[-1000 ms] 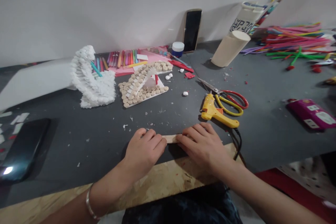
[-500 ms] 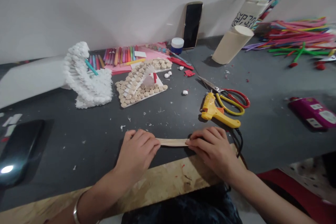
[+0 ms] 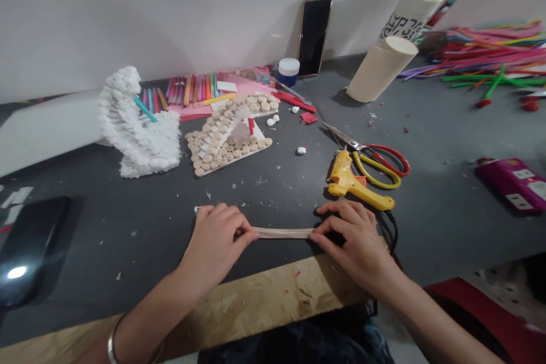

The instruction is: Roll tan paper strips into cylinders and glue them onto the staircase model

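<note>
A thin flat wooden strip (image 3: pixel 281 232) lies across the dark grey tabletop (image 3: pixel 128 210) near its front edge. My left hand (image 3: pixel 213 242) pinches the strip's left end, fingers curled together. My right hand (image 3: pixel 354 236) pinches the right end, fingers closed on it. The middle of the strip shows between my hands. A yellow glue gun (image 3: pixel 354 185) lies just beyond my right hand, its black cord running past my wrist.
Red and yellow scissors (image 3: pixel 375 159) lie by the glue gun. A white fluffy model (image 3: pixel 136 131), a disc-covered model (image 3: pixel 232 136), coloured sticks (image 3: pixel 196 91), a tipped paper cup (image 3: pixel 379 68), a propped phone (image 3: pixel 313 37), a magenta box (image 3: pixel 514 182) and a black phone (image 3: pixel 29 244) surround the area.
My hands have slid apart along the wooden strip, so much more of it shows between them. The view has tilted slightly.
</note>
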